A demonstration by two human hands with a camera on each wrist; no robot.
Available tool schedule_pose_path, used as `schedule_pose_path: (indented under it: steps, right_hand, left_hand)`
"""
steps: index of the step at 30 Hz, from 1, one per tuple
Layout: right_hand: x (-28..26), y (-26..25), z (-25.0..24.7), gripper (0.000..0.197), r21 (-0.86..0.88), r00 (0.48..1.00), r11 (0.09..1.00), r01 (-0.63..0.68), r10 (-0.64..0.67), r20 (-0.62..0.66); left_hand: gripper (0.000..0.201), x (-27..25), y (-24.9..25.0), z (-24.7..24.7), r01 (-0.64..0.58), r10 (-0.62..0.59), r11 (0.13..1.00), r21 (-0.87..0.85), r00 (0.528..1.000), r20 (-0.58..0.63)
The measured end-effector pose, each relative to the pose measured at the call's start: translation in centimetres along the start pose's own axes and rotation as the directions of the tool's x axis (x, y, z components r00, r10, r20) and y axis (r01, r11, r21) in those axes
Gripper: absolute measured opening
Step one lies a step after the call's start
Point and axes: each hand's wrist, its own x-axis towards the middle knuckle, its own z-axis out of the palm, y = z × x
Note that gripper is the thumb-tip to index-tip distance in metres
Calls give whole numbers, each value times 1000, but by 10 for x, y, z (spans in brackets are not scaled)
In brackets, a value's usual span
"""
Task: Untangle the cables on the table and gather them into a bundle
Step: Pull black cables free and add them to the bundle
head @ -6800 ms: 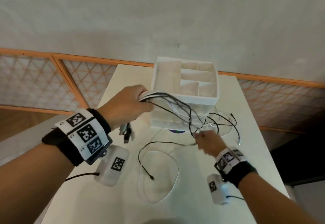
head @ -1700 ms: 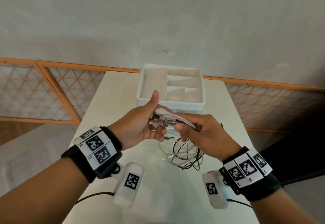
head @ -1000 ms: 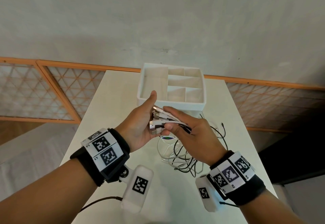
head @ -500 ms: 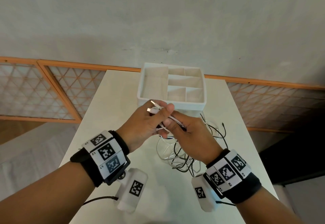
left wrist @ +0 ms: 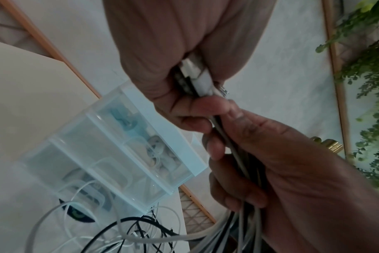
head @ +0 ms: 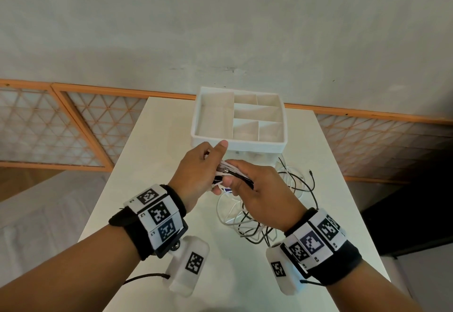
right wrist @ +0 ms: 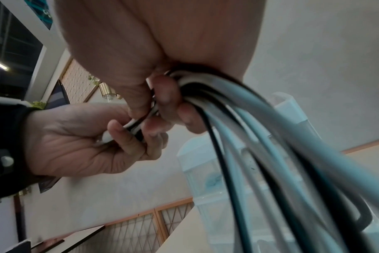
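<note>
A white desk fills the lower middle of the head view, its far edge against a grey wall with an orange-framed lattice panel along its base. At the far end of the desk stands a white organizer box with an open, partitioned top tray and clear drawers below, seen in the left wrist view. In front of the box, black and white cables lie in loose loops on the desk and rise to the hands. The right hand grips the gathered strands, fingers curled round them. The left hand, touching the right, pinches the plug ends of the same cables between thumb and fingers
</note>
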Motion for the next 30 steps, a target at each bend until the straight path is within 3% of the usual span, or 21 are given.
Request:
schedule_pose_path:
  steps: [6,10,13,16,20,24,28,30]
  right_hand:
    - [2,10,4,22,-73,997,996,-56,52,-58]
    - [3,9,7,34,-80,999,996,-28,25,-37]
    - [6,10,10,39,-132,1000,991,14,-11,23]
    - [8,12,7,37,-156,999,987,40,-37,23]
    - [7,13,7,35,-178,997,984,16,-30,-77]
    - [8,8,11,39,-129,994,991,-45,31,-105]
    - [6,13,-2,38,139,963,955,-263,269,-24]
    - [1,23,-11,22,-10,959,959,-283,283,11]
  left_hand:
    - [17,-3,7,-5,146,-135,979,-142,987,82]
    - [24,-1,5,-5,133,-120,985,-108,986,116]
    - [41,2,-1,0,96,-100,994,49,990,94]
    - [47,0,-2,1,91,-116,983,159,982,150]
    - [46,-5,6,-1,106,-128,990,95,958,258]
    - [41,-6,5,3,77,-77,997,-5,994,72]
    - [25,-1,8,-8,41,-49,993,-106,996,-75]
    - [18,1,8,-25,116,-125,983,-144,991,-52]
